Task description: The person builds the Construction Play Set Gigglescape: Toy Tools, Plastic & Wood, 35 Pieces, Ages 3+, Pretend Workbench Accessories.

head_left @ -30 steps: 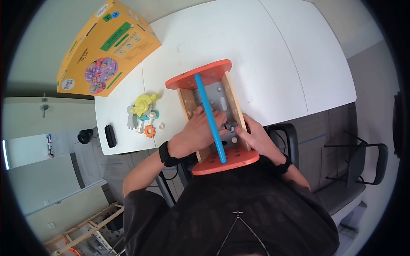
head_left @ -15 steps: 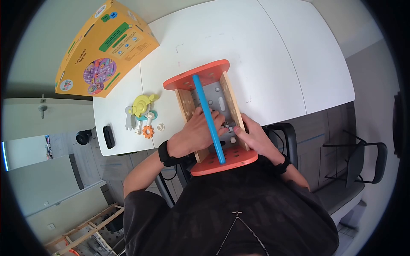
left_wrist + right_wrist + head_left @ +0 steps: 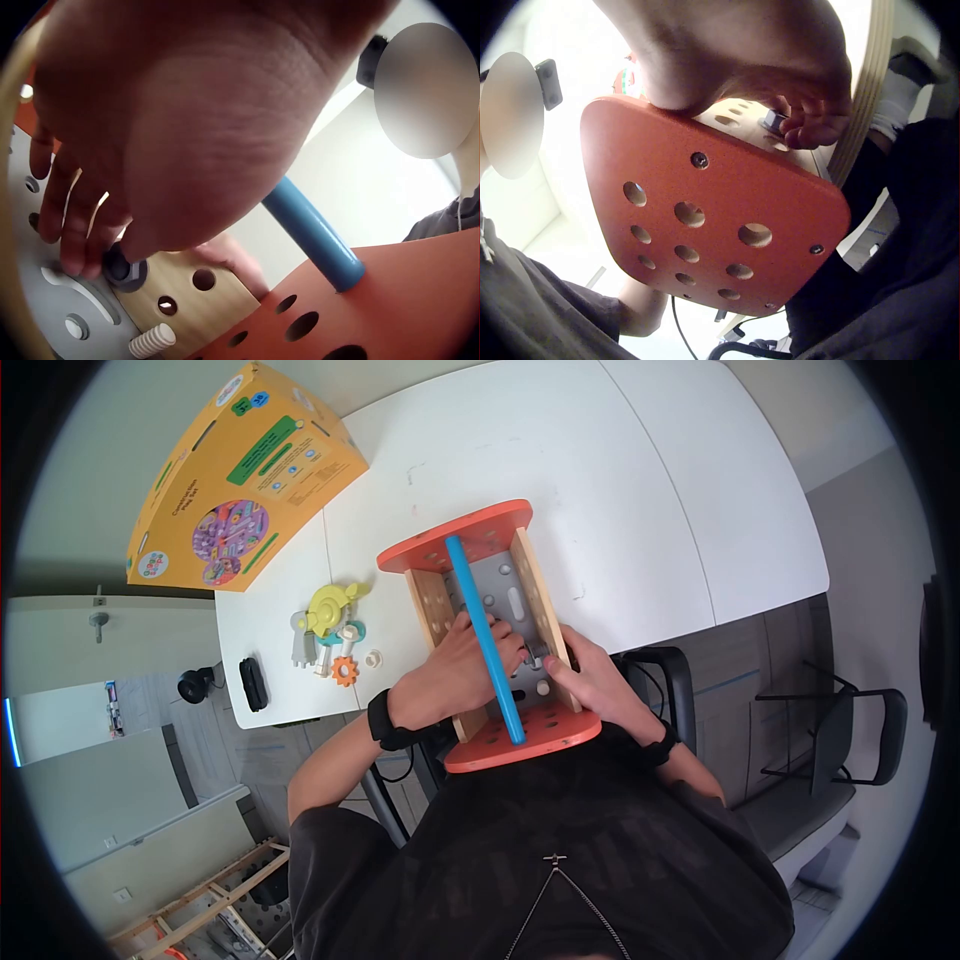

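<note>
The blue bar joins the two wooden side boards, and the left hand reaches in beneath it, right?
Not quite: the blue bar joins the two red end panels, not the wooden side boards, as the head view shows. The left hand does reach in beneath it.

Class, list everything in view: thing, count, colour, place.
Table: one, white, centre.
Caddy: one, orange-red, wood and grey, between grips.
Bar: one, blue, across caddy.
Fastener: at least one, grey, inside caddy.
Ridged peg: one, white, inside caddy.
Box: one, yellow, far left.
Toy pieces: several, mixed colours, left tabletop.
Case: one, black, table's left edge.
Chairs: at least two, black, right.
Shirt: one, dark, on person.
Wristbands: two, black, wrists.
Left grip: one, bare, pinching fastener.
Right grip: one, bare, holding caddy's side.
</note>
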Demonstrator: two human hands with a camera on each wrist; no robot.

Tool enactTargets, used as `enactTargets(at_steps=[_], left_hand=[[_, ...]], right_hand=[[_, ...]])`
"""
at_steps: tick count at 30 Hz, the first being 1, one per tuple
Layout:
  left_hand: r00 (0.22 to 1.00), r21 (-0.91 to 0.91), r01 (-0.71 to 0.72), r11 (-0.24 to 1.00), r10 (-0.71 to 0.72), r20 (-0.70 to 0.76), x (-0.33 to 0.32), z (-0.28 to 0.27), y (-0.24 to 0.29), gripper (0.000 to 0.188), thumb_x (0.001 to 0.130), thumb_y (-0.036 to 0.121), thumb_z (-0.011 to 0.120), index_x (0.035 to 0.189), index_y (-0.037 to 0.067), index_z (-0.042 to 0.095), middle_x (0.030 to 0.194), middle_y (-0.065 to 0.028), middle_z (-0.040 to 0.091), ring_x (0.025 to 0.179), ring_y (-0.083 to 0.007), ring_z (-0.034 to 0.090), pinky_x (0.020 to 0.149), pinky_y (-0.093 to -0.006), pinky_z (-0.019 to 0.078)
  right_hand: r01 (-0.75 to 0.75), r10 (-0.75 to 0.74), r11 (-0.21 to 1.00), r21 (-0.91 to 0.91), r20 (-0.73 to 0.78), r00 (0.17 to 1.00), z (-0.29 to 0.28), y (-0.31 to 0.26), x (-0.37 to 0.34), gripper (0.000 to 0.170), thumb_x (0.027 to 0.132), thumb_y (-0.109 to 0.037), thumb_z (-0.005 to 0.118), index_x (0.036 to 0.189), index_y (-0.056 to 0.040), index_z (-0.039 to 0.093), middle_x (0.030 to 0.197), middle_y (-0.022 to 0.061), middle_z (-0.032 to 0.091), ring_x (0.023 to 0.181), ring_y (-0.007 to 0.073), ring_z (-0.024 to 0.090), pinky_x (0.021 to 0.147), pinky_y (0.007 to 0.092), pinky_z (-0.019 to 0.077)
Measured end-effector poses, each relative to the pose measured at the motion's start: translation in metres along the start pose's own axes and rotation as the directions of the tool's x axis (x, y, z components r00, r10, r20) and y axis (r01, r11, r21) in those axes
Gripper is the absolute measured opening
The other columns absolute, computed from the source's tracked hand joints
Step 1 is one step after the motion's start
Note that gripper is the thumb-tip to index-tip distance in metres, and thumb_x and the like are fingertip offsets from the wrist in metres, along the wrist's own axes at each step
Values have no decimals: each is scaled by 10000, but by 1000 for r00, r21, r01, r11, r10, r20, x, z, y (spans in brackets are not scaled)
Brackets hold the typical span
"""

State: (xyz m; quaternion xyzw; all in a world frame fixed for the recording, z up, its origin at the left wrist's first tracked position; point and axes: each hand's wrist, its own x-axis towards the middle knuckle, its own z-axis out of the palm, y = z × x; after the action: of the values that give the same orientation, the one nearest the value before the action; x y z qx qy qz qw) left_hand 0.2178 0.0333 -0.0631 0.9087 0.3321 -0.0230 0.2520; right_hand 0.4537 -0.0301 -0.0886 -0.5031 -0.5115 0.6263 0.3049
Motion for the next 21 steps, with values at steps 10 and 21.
enactTargets(at_steps=[10,21], left_hand=[[996,-32,62,998,-60,66,1,-6,5,271,1065,306,646,1135,51,584,1023,-137,651,1001,-353,629,887,-506,511],[988,-99,131,986,-121,100,2,-11,10,302,1067,322,640,1169,43,582,1054,-140,673,1037,-365,645,892,-506,520]], right_hand=[[-5,5,1000,9,5,1000,0,-1,-1,649,1047,-223,637,1601,43,427,813,115,704,513,131,585,524,301,492],[-4,4,1000,11,8,1000,-1,-2,0,651,1046,-223,640,1600,45,427,794,113,712,515,128,592,521,300,494]])
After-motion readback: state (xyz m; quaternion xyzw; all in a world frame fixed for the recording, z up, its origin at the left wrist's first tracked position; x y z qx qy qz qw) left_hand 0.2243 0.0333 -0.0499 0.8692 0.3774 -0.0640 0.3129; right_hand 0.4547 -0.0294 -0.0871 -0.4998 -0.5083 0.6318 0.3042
